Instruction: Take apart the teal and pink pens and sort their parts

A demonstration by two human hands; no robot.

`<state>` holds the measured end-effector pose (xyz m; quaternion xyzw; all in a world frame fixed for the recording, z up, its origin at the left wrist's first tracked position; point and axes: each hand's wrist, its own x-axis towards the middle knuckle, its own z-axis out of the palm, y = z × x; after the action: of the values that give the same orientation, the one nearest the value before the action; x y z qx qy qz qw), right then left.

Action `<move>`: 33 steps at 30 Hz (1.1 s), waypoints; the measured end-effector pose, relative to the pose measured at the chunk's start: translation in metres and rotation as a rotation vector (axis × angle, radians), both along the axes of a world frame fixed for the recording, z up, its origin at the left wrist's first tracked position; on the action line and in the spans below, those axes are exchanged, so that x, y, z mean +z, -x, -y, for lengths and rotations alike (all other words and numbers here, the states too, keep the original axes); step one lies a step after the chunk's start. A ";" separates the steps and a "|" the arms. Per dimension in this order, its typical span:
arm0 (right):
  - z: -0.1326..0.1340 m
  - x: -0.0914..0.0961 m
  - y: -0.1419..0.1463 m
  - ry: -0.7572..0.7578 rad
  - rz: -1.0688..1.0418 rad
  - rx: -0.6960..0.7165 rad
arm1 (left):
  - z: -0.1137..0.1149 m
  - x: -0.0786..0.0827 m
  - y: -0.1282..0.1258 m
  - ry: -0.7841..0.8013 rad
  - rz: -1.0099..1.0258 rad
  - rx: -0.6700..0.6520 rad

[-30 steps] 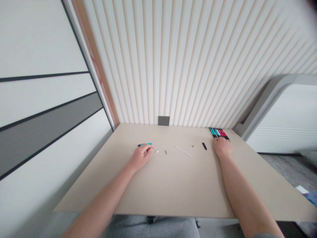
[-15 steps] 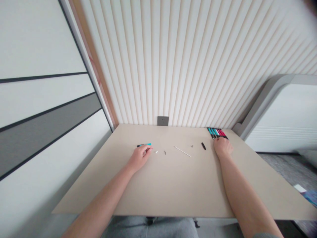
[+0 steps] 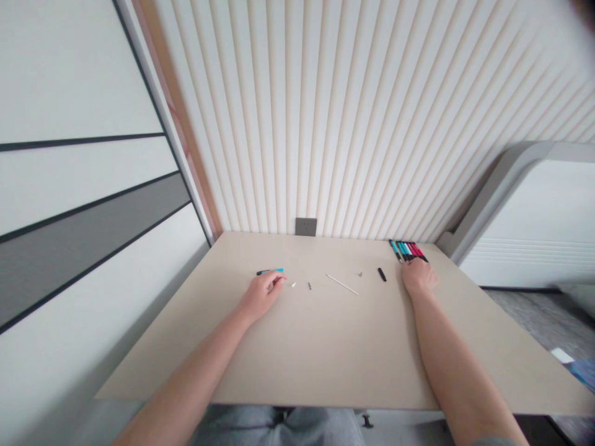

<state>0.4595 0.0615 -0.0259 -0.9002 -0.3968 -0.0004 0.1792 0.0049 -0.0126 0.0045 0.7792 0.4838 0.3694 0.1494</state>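
At the left of the table, my left hand [image 3: 263, 293] rests with thumb and forefinger pinched together. What lies between them, if anything, is too small to make out. Just beyond its fingers lies a blue-and-black pen [image 3: 270, 271]. To its right are a small white tip [image 3: 294, 285] and a tiny dark metallic piece [image 3: 309, 285]. On the far right my right hand [image 3: 419, 275] is closed, its knuckles up, against the near end of a row of blue, white and red pens [image 3: 408, 248]. Its fingertips are hidden under the hand.
A thin white stick [image 3: 343, 284] lies slantwise mid-table. Between it and my right hand are a small greyish part [image 3: 360, 274] and a black pen cap [image 3: 382, 274]. Behind the beige table [image 3: 297, 353] stands a ribbed wall with a dark socket [image 3: 306, 227].
The view has shifted slightly. My right hand has drawn back a touch from the row of pens, and my left hand stays in almost the same place.
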 end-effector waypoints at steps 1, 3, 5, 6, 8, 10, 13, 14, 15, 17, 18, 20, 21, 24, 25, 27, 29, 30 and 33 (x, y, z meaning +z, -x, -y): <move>0.000 0.000 0.000 0.000 -0.001 -0.002 | 0.000 0.000 0.000 0.001 0.000 0.000; 0.001 0.000 0.000 -0.001 0.000 -0.003 | 0.000 -0.001 0.001 -0.006 0.002 0.001; 0.003 0.001 0.001 -0.007 0.010 0.004 | -0.001 -0.002 0.001 -0.018 0.008 0.005; 0.004 0.001 0.002 -0.012 0.017 0.011 | -0.002 -0.002 0.002 -0.023 0.010 0.007; 0.005 0.002 0.004 -0.021 0.036 0.035 | -0.003 -0.002 0.003 -0.035 0.013 0.015; 0.006 0.002 0.007 -0.023 0.056 0.072 | -0.004 -0.002 0.005 -0.053 0.013 0.029; 0.005 0.002 0.010 -0.007 0.077 0.127 | -0.007 -0.002 0.010 -0.093 0.011 0.076; 0.004 0.002 0.011 0.000 0.082 0.138 | -0.008 -0.001 0.012 -0.106 0.005 0.102; 0.004 0.002 0.011 0.007 0.084 0.145 | -0.009 -0.002 0.014 -0.119 -0.010 0.135; 0.002 0.001 0.010 0.016 0.085 0.147 | -0.012 -0.003 0.019 -0.137 -0.060 0.211; 0.002 0.001 0.009 0.019 0.083 0.143 | -0.013 -0.004 0.022 -0.141 -0.090 0.247; 0.000 0.000 0.007 0.025 0.078 0.131 | -0.016 -0.007 0.027 -0.141 -0.131 0.305; -0.001 0.000 0.006 0.027 0.075 0.125 | -0.017 -0.009 0.029 -0.138 -0.145 0.326; -0.003 -0.002 0.003 0.028 0.069 0.111 | -0.018 -0.013 0.033 -0.118 -0.191 0.362; -0.003 -0.002 0.003 0.028 0.068 0.107 | -0.018 -0.014 0.034 -0.109 -0.208 0.367; -0.004 -0.004 0.002 0.028 0.067 0.100 | -0.018 -0.015 0.035 -0.093 -0.241 0.377; -0.005 -0.005 0.001 0.026 0.064 0.095 | -0.018 -0.014 0.035 -0.078 -0.271 0.390; -0.005 -0.005 0.001 0.024 0.063 0.092 | -0.018 -0.013 0.035 -0.072 -0.281 0.396; -0.005 -0.006 0.000 0.013 0.056 0.077 | -0.018 -0.009 0.035 -0.058 -0.321 0.412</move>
<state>0.4597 0.0665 -0.0319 -0.8852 -0.4359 -0.0162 0.1618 -0.0301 0.0058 -0.0041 0.7168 0.6390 0.2775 -0.0297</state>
